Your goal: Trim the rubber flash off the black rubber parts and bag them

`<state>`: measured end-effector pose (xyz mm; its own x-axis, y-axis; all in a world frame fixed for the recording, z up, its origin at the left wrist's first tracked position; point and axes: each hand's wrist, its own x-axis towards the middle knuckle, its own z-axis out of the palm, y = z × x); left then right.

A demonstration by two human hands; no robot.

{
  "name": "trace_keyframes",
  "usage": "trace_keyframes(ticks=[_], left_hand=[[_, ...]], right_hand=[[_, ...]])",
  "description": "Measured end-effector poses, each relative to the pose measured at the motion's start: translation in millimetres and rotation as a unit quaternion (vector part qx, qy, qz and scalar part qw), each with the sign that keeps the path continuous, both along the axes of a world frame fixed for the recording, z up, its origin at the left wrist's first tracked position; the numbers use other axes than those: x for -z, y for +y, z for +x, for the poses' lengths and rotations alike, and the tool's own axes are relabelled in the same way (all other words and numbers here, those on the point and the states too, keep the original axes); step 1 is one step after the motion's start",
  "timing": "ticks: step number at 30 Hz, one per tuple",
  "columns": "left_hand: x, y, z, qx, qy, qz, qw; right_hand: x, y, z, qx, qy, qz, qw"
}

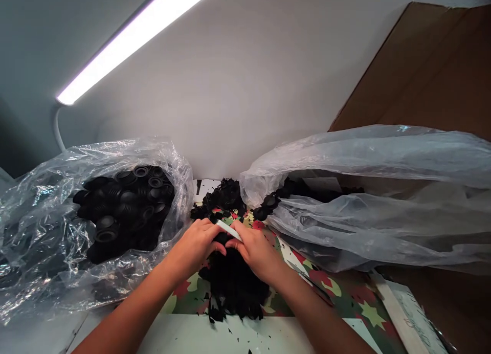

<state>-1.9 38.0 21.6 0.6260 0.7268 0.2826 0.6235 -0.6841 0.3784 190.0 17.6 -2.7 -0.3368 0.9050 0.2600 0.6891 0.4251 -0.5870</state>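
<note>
My left hand [197, 243] and my right hand [256, 249] meet at the middle of the table with their fingers closed. A small dark rubber part [222, 238] is between them, mostly hidden by my fingers. A narrow white strip [229, 230] lies slantwise across the gap, its right end between my right thumb and forefinger. My left fingertips press against the rubber part. Below the hands spreads a heap of black rubber scraps [238, 287]. To the left, an open clear plastic bag [42, 205] holds many ribbed black rubber parts [123, 200].
Another translucent bag [345, 231] with black pieces at its mouth lies right, against a cardboard box [429, 67]. More black scraps [226, 195] sit behind my hands on the patterned cover [333, 285]. Scissors-like metal [307, 277] lies by my right forearm. A lamp [134, 42] hangs above.
</note>
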Motion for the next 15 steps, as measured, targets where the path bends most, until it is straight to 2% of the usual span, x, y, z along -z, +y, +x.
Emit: trace_keyframes(ticks=[3,6,8,10,12,15], left_hand=[[-1.9,1,1,0.006,0.019,-0.001,1.000],[-5.4,1,-1,0.010,0.005,-0.030,0.999],[-7.3,1,-2,-0.006,-0.039,-0.067,0.997],[-7.3,-1,0,-0.032,-0.127,-0.123,0.984],[-4.4,-2,5,-0.064,-0.254,-0.201,0.944],[4.9,-3,16,-0.113,-0.397,-0.285,0.865]], right_hand=[[-5.4,1,2,-0.031,-0.089,0.033,0.995],[-7.7,2,4,-0.066,-0.131,0.081,0.986],[-6.7,3,5,-0.081,-0.137,0.116,0.980],[-4.6,4,6,-0.086,-0.128,0.160,0.975],[-2.9,3,5,-0.080,-0.110,0.212,0.968],[-2.6,-2,-1,-0.060,-0.100,0.276,0.954]])
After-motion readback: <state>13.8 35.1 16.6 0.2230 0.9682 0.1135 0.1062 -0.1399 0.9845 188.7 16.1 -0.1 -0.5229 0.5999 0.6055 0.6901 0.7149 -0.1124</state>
